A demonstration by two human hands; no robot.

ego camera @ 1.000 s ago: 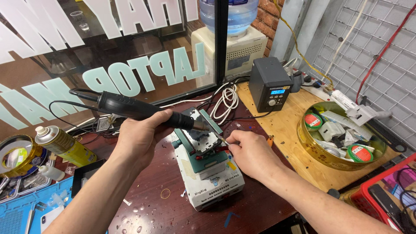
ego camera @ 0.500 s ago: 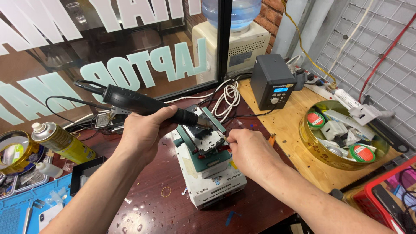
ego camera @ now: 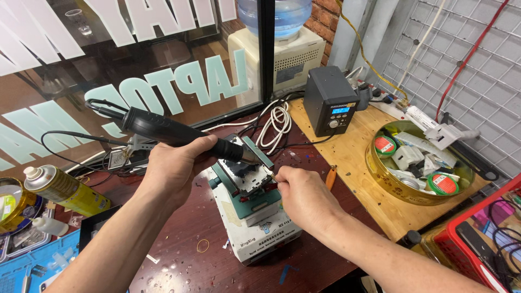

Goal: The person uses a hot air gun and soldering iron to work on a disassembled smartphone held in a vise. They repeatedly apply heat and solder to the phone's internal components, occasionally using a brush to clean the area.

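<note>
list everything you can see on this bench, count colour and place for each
hot-air handle: 1, black, in left hand, nozzle over fixture
fixture: 1, green on a white base, centre
control box: 1, dark grey, back on wooden board
round tin: 1, gold, right, full of small parts
spray can: 1, yellow, left
water dispenser: 1, cream, behind glass
red basket: 1, lower right
left hand: grips handle
right hand: at fixture, pinching a thin tool
</note>
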